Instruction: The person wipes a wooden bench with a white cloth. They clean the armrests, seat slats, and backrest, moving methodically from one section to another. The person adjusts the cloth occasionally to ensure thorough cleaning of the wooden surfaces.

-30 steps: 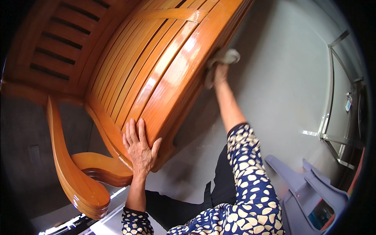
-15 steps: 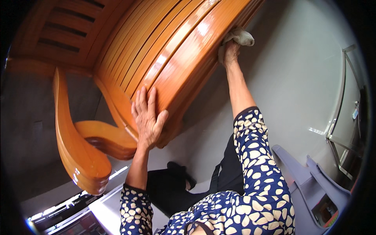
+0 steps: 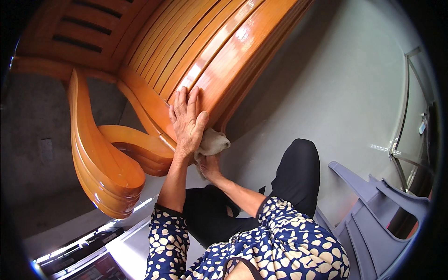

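A glossy orange-brown wooden bench (image 3: 224,60) with a slatted seat slants across the upper part of the view. My left hand (image 3: 188,123) lies flat on the near end of the seat, fingers stretched out and holding nothing. Just beyond and below it, my right hand (image 3: 210,165) grips a pale cloth (image 3: 214,142) at the bench's front corner, under the seat edge. Part of the right hand's fingers is hidden by the cloth. The curved wooden armrest (image 3: 105,163) sweeps down to the left of my left hand.
A grey plastic chair (image 3: 373,210) stands at the lower right. Pale grey floor (image 3: 326,102) stretches to the right of the bench, toward a metal-framed glass panel (image 3: 410,116). At the lower left is a white surface (image 3: 135,247). My bent knee (image 3: 298,163) rises between the bench and chair.
My right hand has come back along the bench's front edge with the cloth, from far up to the near corner beside my left hand. The left hand stays flat on the seat.
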`<state>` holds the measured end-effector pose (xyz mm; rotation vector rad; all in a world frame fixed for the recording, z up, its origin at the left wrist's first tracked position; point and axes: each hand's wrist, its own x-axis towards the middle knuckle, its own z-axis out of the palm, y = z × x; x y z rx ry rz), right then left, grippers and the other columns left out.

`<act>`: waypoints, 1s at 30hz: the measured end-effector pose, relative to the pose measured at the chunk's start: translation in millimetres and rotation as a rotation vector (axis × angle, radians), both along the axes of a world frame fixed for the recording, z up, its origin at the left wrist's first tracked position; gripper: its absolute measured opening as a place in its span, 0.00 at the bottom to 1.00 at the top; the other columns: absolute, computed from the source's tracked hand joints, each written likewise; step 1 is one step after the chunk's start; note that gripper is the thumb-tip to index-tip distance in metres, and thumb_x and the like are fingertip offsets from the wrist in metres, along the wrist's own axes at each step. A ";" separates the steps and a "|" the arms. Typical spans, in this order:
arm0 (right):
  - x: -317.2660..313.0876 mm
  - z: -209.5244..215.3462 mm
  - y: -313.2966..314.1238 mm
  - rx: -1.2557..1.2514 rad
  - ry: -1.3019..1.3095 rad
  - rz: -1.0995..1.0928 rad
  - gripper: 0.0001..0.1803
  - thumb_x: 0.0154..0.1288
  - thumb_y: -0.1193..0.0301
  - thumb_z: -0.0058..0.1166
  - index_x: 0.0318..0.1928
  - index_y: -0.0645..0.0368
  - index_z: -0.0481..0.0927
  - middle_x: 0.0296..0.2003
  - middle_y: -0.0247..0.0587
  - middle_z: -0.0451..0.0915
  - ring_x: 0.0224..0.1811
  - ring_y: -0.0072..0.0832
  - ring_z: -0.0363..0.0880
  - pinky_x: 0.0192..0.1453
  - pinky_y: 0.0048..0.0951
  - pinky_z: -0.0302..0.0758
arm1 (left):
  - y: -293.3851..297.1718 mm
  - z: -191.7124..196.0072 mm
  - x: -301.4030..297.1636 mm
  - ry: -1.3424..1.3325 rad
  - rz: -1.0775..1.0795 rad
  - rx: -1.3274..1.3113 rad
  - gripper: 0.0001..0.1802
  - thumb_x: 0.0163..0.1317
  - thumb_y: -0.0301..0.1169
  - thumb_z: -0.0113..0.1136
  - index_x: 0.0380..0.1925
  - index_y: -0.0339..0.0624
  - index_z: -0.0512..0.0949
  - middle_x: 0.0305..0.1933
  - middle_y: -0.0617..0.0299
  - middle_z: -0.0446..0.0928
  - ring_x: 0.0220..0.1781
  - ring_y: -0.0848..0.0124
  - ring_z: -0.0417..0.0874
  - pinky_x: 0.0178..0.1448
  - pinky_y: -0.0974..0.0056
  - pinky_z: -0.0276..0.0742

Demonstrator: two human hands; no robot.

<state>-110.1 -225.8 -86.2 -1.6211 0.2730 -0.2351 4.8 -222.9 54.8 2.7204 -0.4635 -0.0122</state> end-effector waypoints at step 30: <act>178.3 118.8 -165.8 -1.033 -0.404 -0.005 0.20 0.58 0.52 0.59 0.38 0.55 0.83 0.55 0.53 0.73 0.58 0.49 0.65 0.62 0.53 0.60 | -1.0 2.5 -2.6 -0.028 0.142 -0.466 0.43 0.61 0.56 0.43 0.70 0.39 0.54 0.69 0.47 0.59 0.70 0.51 0.57 0.74 0.52 0.46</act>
